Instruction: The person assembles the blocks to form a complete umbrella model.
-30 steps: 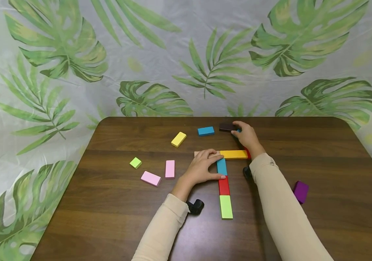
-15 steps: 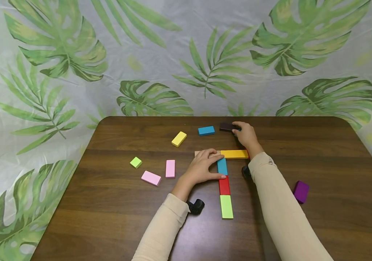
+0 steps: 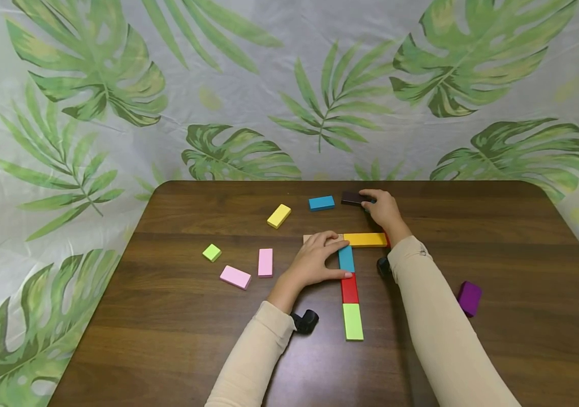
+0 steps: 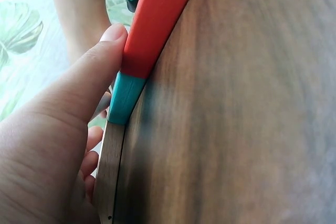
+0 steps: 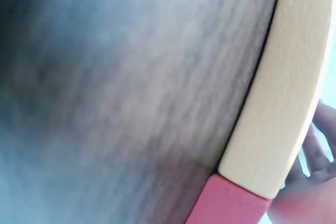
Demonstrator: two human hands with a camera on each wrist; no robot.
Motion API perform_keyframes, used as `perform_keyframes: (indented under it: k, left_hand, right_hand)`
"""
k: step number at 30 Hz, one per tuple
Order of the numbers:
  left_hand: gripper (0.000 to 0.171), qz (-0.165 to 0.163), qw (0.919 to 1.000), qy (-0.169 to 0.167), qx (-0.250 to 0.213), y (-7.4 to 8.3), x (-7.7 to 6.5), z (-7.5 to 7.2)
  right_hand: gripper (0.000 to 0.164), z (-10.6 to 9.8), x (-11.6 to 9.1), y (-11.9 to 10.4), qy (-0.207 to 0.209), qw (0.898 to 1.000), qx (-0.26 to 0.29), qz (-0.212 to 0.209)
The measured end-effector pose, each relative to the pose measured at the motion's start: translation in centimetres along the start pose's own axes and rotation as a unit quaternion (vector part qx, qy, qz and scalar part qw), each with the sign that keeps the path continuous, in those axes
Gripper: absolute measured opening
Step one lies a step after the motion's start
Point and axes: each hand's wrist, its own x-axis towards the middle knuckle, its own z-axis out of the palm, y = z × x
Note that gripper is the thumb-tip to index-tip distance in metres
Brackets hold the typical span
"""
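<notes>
My left hand lies over a pale wooden block with fingers spread. Its index fingertip reaches the top of a teal block, and its thumb touches the seam between that block and a red block. A lime block continues this column, and an orange block extends right from its top. At the back, my right hand pinches the right end of a dark brown block between thumb and finger. A blue piece shows partly beneath that hand.
A blue block, a yellow block, a small lime block and two pink blocks, one upright and one slanted, lie loose to the left. A purple block sits right of my right sleeve.
Almost nothing differs. Both hands keep their places, and the blocks look unmoved apart from a very slight shift of the head view.
</notes>
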Motion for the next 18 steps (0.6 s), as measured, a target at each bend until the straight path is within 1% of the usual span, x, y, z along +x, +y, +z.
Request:
perform_keyframes:
  k: [7,13,18]
  left_hand:
    - [0.072,-0.001,1.0,-0.002,0.001,-0.02,0.03,0.08]
    - [0.073,0.001,1.0,-0.005,0.006,-0.12,0.12,0.17]
    - [0.073,-0.001,1.0,-0.005,0.004,-0.25,0.15,0.34]
  right_hand:
    - [0.038,-0.21,0.11,0.28,-0.02,1.0,0.013,-0.007]
    - [0.038,-0.35,0.27,0.41,-0.034,0.999,0.015,-0.002]
    - [0.038,-0.43,0.29,0.37,-0.037,0.999,0.02,0.003]
